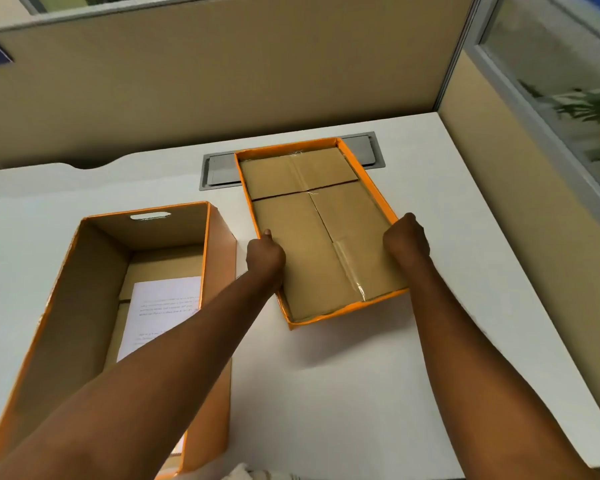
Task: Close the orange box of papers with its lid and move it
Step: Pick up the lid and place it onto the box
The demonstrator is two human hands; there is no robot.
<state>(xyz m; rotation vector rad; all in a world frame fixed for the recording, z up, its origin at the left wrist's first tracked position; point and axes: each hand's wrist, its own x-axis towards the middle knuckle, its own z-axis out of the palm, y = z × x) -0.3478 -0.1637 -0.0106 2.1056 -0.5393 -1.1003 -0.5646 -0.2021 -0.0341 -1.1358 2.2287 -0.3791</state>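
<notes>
The orange box (219,271) stands open on the left of the white desk, brown inside, with a cut-out handle in its far wall. White printed papers (160,313) lie at its bottom. To its right the orange lid (312,237) lies upside down, its brown taped inside facing up. My left hand (265,259) grips the lid's left rim. My right hand (407,242) grips its right rim. Both forearms stretch out from the bottom of the view, the left one passing over the box's near right corner.
The white desk (361,393) is bounded by beige partition walls behind and on the right. A grey cable hatch (219,169) is set into the desk, partly under the lid's far end. The desk's right edge runs diagonally at the lower right.
</notes>
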